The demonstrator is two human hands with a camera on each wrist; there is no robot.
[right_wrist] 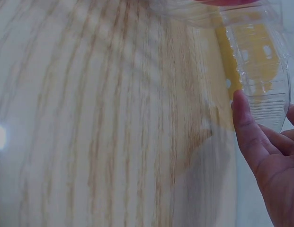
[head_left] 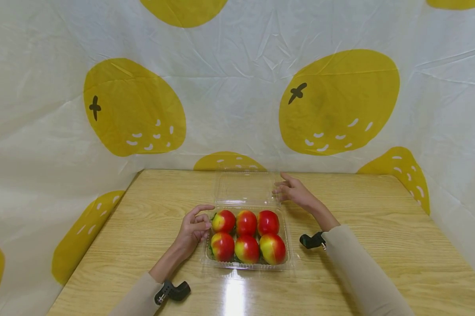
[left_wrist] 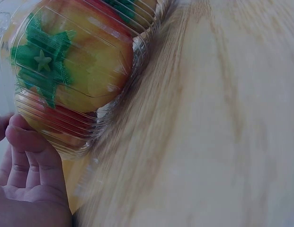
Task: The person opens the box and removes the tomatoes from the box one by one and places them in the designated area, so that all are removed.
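Observation:
A clear plastic clamshell box (head_left: 248,266) lies open on the table, holding several red-and-yellow fruits (head_left: 247,249) in two rows. One fruit (left_wrist: 97,61) shows a green, star-shaped leafy top through the ribbed wall in the left wrist view. My left hand (head_left: 192,228) pinches the box's left rim between thumb and fingers. At the far side the transparent lid (head_left: 243,188) is tipped back on its hinge. My right hand (head_left: 296,192) holds the lid's right edge, with fingers on both sides of the plastic in the right wrist view.
The wooden table (head_left: 142,245) extends to both sides of the box. Behind it and along the sides hangs a white cloth (head_left: 233,109) with large yellow fruit prints. A black wrist mount (head_left: 312,240) sits at the right cuff, another mount (head_left: 174,291) at the left.

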